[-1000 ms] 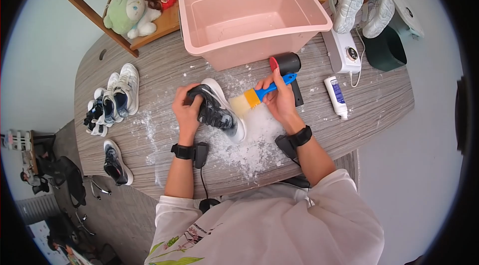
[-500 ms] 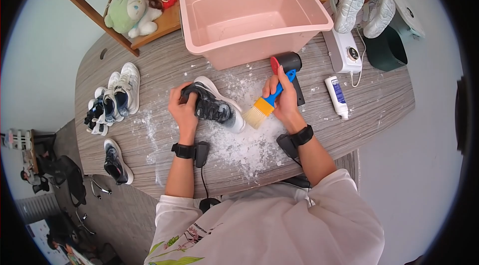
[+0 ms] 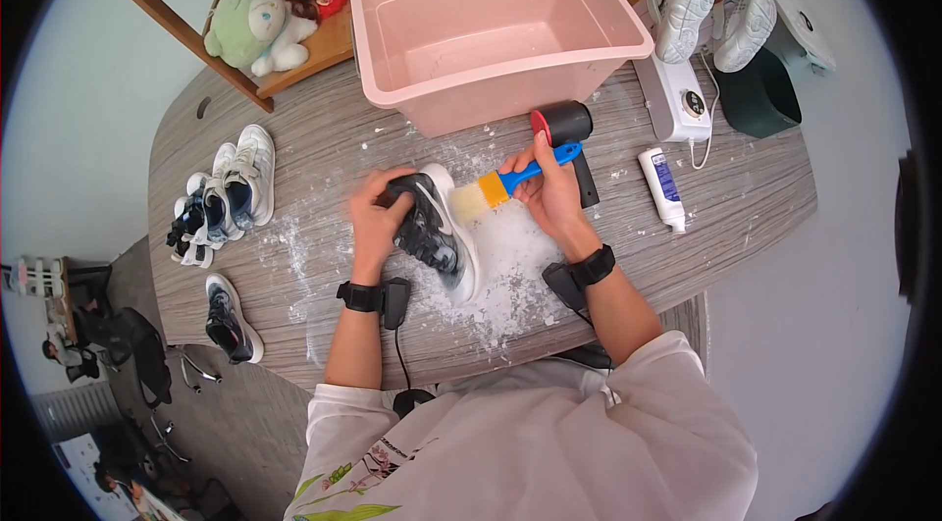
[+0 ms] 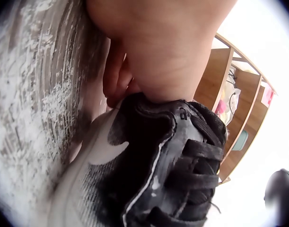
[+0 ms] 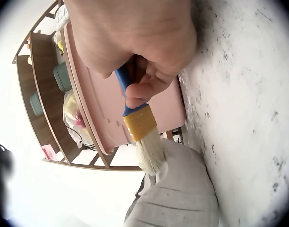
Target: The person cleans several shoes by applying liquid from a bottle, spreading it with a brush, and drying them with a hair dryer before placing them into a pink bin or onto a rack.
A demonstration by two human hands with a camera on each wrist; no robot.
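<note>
My left hand [image 3: 378, 217] grips a black and white sneaker [image 3: 428, 241] by its heel collar, with the toe toward me. Black laces and a white swoosh show on the sneaker [image 4: 149, 165] in the left wrist view. In my right hand [image 3: 551, 195] is a paintbrush with a blue handle [image 3: 540, 168], a yellow ferrule and pale bristles [image 3: 469, 202]. The bristles lie against the sneaker's white sole side [image 5: 177, 189] in the right wrist view. White powder [image 3: 510, 266] is spread over the wood-grain table under and around the sneaker.
A pink tub [image 3: 510, 84] stands behind the hands. A black and red cylindrical tool [image 3: 564, 123] lies close to the brush. At right are a white bottle [image 3: 661, 189] and a white appliance holding shoes [image 3: 677, 99]. Several other shoes [image 3: 250, 178] line the left side.
The sneaker first tilted and moved away from me, then turned with its toe back toward me. The brush dipped to the powdered tabletop, then came back up against the sneaker's side.
</note>
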